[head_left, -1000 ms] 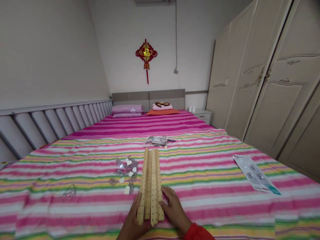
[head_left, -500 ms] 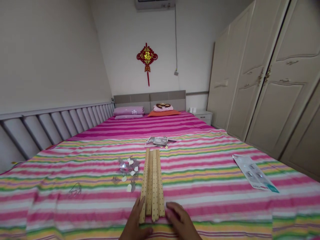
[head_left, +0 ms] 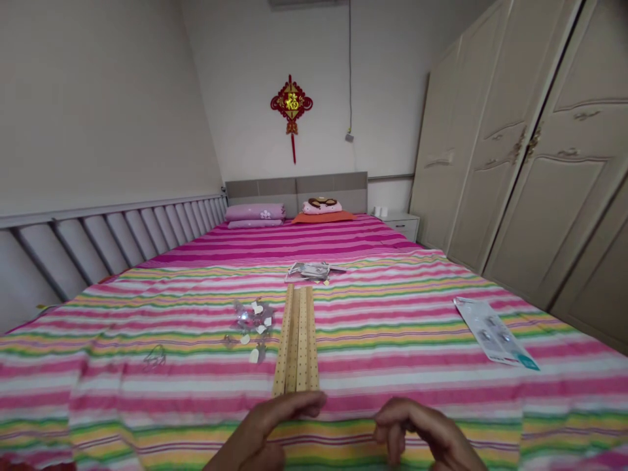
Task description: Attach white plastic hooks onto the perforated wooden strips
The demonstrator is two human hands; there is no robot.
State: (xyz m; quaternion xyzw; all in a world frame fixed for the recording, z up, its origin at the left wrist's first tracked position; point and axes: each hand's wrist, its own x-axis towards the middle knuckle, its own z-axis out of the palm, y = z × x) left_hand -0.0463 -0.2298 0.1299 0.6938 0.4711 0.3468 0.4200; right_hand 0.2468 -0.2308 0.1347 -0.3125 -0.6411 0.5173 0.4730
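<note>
A bundle of perforated wooden strips [head_left: 297, 340] lies lengthwise on the striped bedspread [head_left: 392, 366], pointing away from me. My left hand [head_left: 267, 428] is at the near end of the strips, fingers stretched out and just touching or hovering over that end. My right hand [head_left: 422, 432] hangs to the right of the strips, apart from them, with fingers curled downward and nothing visible in them. Small clear packets with white tags [head_left: 252, 324] lie just left of the strips.
A pile of plastic packets [head_left: 311, 271] lies beyond the strips. A long printed plastic bag [head_left: 493, 332] rests at the right. Pillows [head_left: 255, 213] sit at the headboard. Wardrobe doors [head_left: 530, 163] line the right side, a padded wall panel [head_left: 122, 235] the left.
Both hands have let go of the strips and drawn back toward me. The right hand has moved off to the right. The strips now lie flat and closed together on the bed.
</note>
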